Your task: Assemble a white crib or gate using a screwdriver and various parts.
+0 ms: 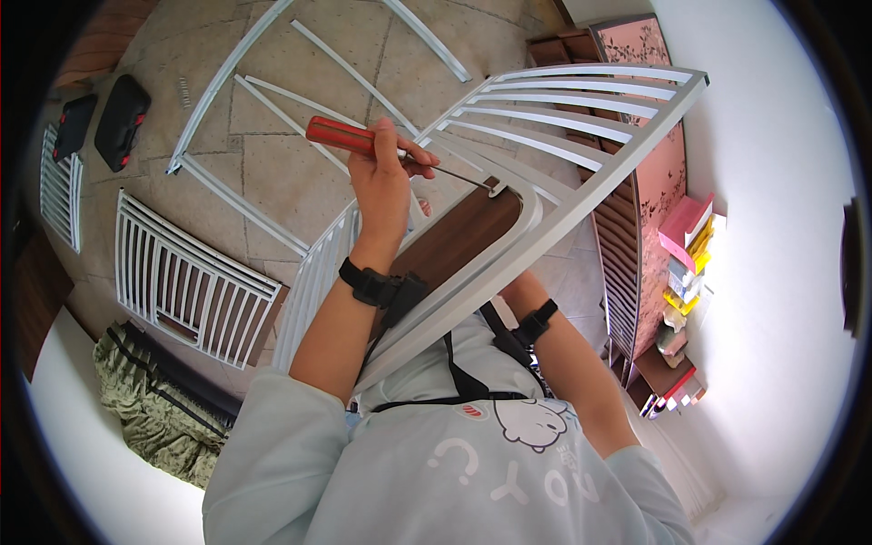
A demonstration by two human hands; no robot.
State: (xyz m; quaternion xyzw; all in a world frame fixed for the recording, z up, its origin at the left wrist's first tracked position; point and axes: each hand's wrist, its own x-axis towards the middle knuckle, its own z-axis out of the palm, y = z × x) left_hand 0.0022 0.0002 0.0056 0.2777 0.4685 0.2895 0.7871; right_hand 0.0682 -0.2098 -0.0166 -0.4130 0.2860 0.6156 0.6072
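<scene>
1. Head view: the left hand (pixel 383 173) wraps its fingers around a red-handled screwdriver (pixel 338 134), just above the picture's centre.
2. Its shaft slants down rightward to a white corner tab (pixel 499 185) beside the brown wood-grain panel (pixel 459 234), near mid-picture; whether the tip is seated, I cannot tell.
3. Good turning probably calls for a well-seated tip, straight pressure and short, even twists.
4. The right hand (pixel 520 291) is mostly hidden behind the white slatted metal frame (pixel 595 186), right of centre; its fingers' state cannot be told. Steady support there would likely limit wobble.
</scene>
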